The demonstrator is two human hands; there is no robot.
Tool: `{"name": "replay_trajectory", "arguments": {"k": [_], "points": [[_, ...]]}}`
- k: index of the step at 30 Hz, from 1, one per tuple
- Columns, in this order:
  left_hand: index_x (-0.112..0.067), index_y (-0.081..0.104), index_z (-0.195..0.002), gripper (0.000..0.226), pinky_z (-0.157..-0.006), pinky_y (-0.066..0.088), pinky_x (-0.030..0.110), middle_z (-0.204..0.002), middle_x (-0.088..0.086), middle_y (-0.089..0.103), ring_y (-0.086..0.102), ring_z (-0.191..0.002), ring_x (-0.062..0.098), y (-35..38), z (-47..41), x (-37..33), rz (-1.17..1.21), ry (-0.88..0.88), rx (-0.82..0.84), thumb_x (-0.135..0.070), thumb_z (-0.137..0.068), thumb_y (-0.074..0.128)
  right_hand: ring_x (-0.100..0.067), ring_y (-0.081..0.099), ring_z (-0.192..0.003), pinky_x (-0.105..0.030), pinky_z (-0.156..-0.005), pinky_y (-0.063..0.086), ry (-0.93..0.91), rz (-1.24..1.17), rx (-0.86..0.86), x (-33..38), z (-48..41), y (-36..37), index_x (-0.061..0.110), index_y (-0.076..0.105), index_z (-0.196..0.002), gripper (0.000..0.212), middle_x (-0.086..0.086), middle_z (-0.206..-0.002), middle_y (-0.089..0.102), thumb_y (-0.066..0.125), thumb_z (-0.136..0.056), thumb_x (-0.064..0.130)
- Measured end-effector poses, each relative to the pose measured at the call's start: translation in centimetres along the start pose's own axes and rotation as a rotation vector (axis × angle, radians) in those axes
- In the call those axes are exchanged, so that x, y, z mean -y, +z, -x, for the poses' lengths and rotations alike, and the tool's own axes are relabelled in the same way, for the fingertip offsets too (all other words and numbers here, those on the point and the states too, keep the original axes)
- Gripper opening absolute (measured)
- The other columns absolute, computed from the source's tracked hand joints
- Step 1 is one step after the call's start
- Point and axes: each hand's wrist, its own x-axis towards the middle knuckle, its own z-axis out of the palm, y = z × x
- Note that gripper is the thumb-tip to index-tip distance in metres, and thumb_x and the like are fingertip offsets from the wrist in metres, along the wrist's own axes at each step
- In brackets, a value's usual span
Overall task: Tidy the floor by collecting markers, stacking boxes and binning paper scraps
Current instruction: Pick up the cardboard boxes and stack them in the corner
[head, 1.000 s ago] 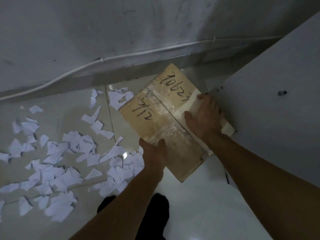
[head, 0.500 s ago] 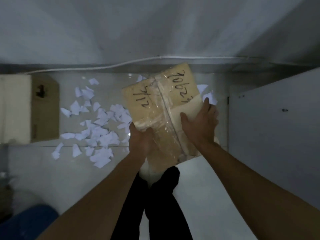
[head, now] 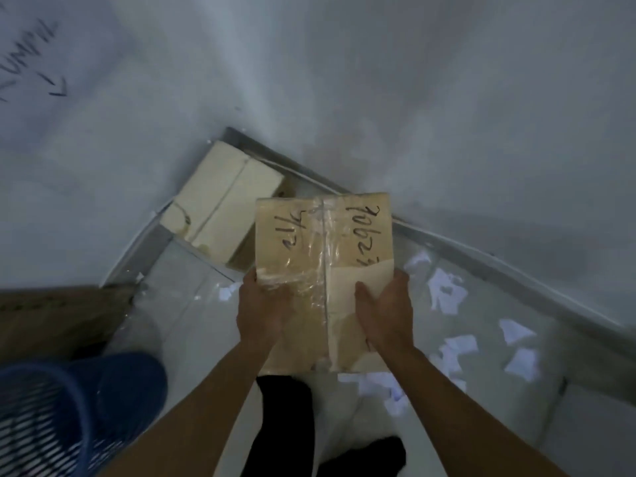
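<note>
I hold a taped cardboard box (head: 323, 242) with black handwriting on top, lifted off the floor in front of me. My left hand (head: 263, 311) grips its near left edge and my right hand (head: 385, 309) grips its near right edge. A second, paler cardboard box (head: 220, 197) stands on the floor in the wall corner, just beyond and left of the held box. White paper scraps (head: 447, 290) lie scattered on the tiles to the right. No markers are visible.
A blue mesh waste basket (head: 65, 407) stands at the lower left. A brown cardboard surface (head: 51, 318) sits left, above the basket. Grey walls meet at the corner ahead. My dark-clad legs (head: 285, 425) are below the box.
The view has swung left with the box carried along. The corner box and the blue basket have come into view, and the paper scraps now lie to the right.
</note>
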Motion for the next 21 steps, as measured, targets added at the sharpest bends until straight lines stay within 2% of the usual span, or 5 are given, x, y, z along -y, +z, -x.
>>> {"name": "replay_trajectory", "arguments": {"k": [2, 7, 12, 16, 21], "points": [[-0.031, 0.047, -0.133, 0.056, -0.066, 0.041, 0.024, -0.11, -0.006, 0.061, 0.06, -0.085, 0.014, -2.2, -3.4, -0.1, 0.04, -0.005, -0.046, -0.03, -0.081, 0.07, -0.028, 0.061, -0.11, -0.037, -0.09, 0.051, -0.021, 0.009, 0.038, 3.0, -1.1, 3.1, 0.017, 0.036, -0.133, 0.059, -0.006, -0.128, 0.058, 0.067, -0.086, 0.032], [-0.028, 0.045, -0.136, 0.053, -0.093, 0.051, 0.044, -0.127, 0.002, 0.058, 0.06, -0.109, 0.026, -7.1, -12.6, -1.5, -0.027, 0.06, -0.086, -0.03, -0.085, 0.06, -0.031, 0.06, -0.111, -0.041, -0.092, 0.052, -0.065, 0.045, 0.085, 9.7, -3.6, 10.7, 0.013, 0.036, -0.135, 0.059, -0.009, -0.129, 0.059, 0.066, -0.087, 0.03], [-0.023, 0.04, -0.14, 0.058, -0.094, 0.05, 0.043, -0.132, 0.006, 0.056, 0.059, -0.115, 0.03, -10.8, -21.3, -3.5, -0.128, 0.152, -0.105, -0.035, -0.088, 0.061, -0.031, 0.056, -0.12, -0.044, -0.1, 0.048, -0.096, -0.008, 0.073, 14.6, -5.1, 17.1, 0.009, 0.032, -0.14, 0.062, -0.012, -0.135, 0.053, 0.064, -0.089, 0.025], [-0.013, 0.032, -0.146, 0.066, -0.109, 0.033, 0.055, -0.146, 0.015, 0.043, 0.042, -0.134, 0.034, -12.1, -26.1, -4.8, -0.245, 0.118, -0.049, -0.028, -0.088, 0.058, -0.029, 0.05, -0.126, -0.031, -0.102, 0.043, -0.012, -0.138, 0.146, 16.5, -5.5, 21.3, 0.008, 0.024, -0.147, 0.069, -0.013, -0.142, 0.046, 0.063, -0.09, 0.015], [-0.015, 0.018, -0.154, 0.077, -0.116, 0.015, 0.06, -0.16, 0.011, 0.019, 0.015, -0.148, 0.031, -12.0, -24.7, -2.9, -0.309, 0.141, -0.1, -0.027, -0.089, 0.058, -0.027, 0.052, -0.125, -0.041, -0.104, 0.047, -0.028, -0.15, 0.227, 15.9, -4.2, 23.4, 0.012, 0.019, -0.149, 0.074, -0.011, -0.143, 0.046, 0.059, -0.087, 0.006]]}}
